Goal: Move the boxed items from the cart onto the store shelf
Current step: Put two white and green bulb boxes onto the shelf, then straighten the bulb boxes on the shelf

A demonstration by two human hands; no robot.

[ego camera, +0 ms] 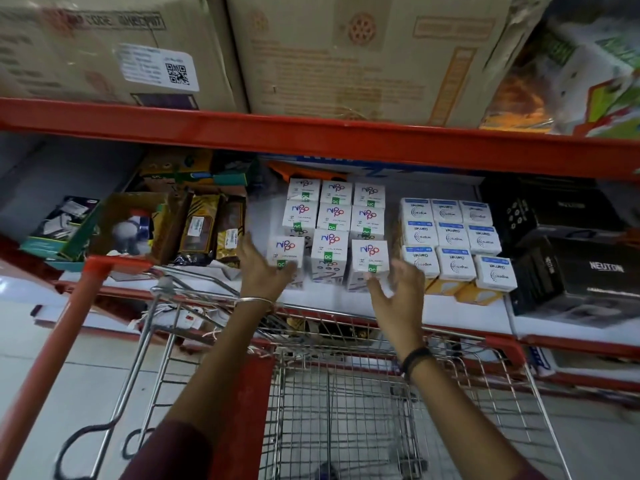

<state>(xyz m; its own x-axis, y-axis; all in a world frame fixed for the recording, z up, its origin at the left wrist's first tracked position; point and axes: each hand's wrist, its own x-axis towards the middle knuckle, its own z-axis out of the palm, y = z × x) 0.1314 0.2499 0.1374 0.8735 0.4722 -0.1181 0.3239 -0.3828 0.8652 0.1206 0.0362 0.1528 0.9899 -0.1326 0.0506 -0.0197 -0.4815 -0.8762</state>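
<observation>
Several small white Nippo boxes (329, 251) stand in rows on the white store shelf (460, 313). My left hand (259, 268) is open, its fingers against the left side of the front-left Nippo box (285, 252). My right hand (398, 292) is open, fingers spread just in front of and to the right of the front-right Nippo box (369, 259). Neither hand grips anything. The wire cart (346, 410) stands below my arms, and its basket shows no boxes.
White Wipro Garnet boxes (453, 237) sit right of the Nippo rows, with black Neuton cartons (571, 258) beyond them. Brown packets (201, 230) and an open carton lie to the left. A red shelf beam (311, 133) with big cardboard boxes hangs overhead. The cart's red handle (69, 341) is at the left.
</observation>
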